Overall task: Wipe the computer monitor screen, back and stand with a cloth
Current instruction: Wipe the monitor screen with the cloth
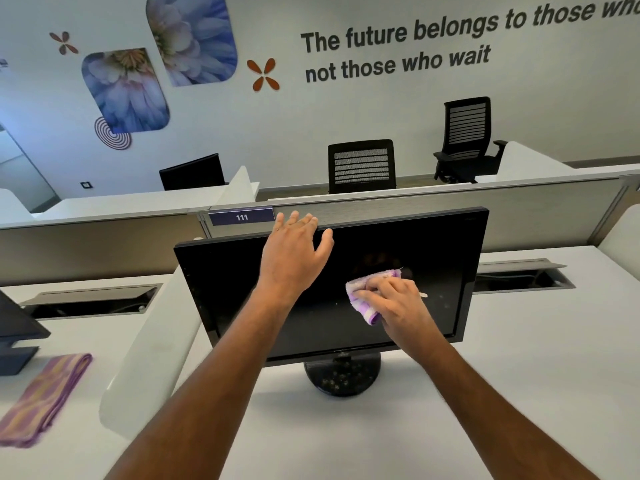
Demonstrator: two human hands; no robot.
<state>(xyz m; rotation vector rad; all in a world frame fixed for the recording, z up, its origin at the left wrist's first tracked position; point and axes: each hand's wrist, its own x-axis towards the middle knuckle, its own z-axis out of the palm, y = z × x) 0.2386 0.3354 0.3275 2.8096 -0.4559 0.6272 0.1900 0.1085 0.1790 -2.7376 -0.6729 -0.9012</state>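
A black computer monitor (433, 258) stands on a round black stand (343, 377) on the white desk, its dark screen facing me. My right hand (398, 303) presses a bunched pink and purple cloth (363, 292) against the middle of the screen, fingers curled over it. My left hand (294, 251) is at the monitor's top edge with straight, spread fingers reaching over the rim. The monitor's back is hidden.
A second folded purple and orange cloth (45, 396) lies on the neighbouring desk at the left, beside another monitor's base (17, 344). A white curved divider (149, 341) separates the desks. Cable trays (519, 275) sit behind the monitor. Black office chairs (362, 166) stand beyond the partition.
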